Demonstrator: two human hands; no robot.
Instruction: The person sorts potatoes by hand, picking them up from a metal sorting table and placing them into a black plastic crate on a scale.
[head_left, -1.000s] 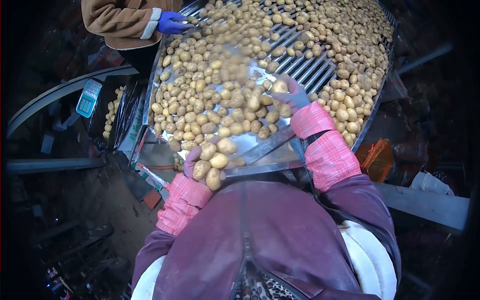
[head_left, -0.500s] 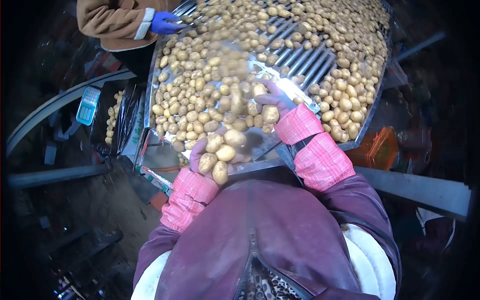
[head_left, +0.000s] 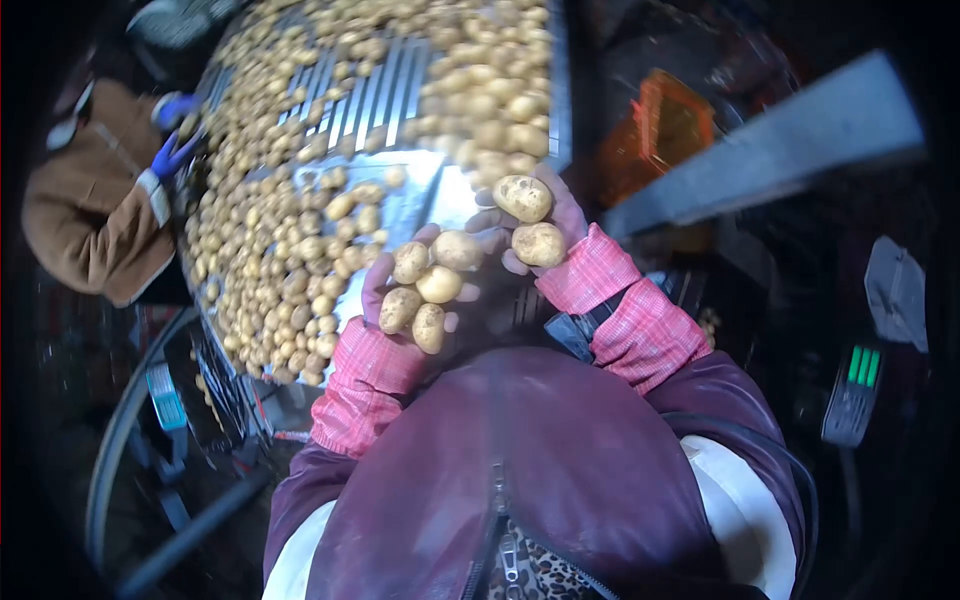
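My left hand (head_left: 374, 287) is palm up, its fingers curled around several dirt-specked potatoes (head_left: 438, 284). Two larger potatoes (head_left: 523, 199) rest in my right hand (head_left: 569, 214), cupped by the fingers. Both hands wear thin pinkish-purple gloves with pink checked sleeve cuffs above them. They are held close together in front of my body, over the near edge of a metal sorting table (head_left: 428, 195). Many loose potatoes (head_left: 290, 290) cover its left part and far end, with metal slats (head_left: 372, 105) showing between them.
A co-worker in a brown jacket (head_left: 110, 190) stands at the left with blue-gloved hands (head_left: 175, 153) at the table. Right of it are a grey metal beam (head_left: 770, 145) and an orange crate (head_left: 675, 120). A scale with green digits (head_left: 852, 395) is at the far right.
The view has swung right, so the table now lies further left. My right hand has lifted away from the pile with two potatoes. My left hand still holds its potatoes.
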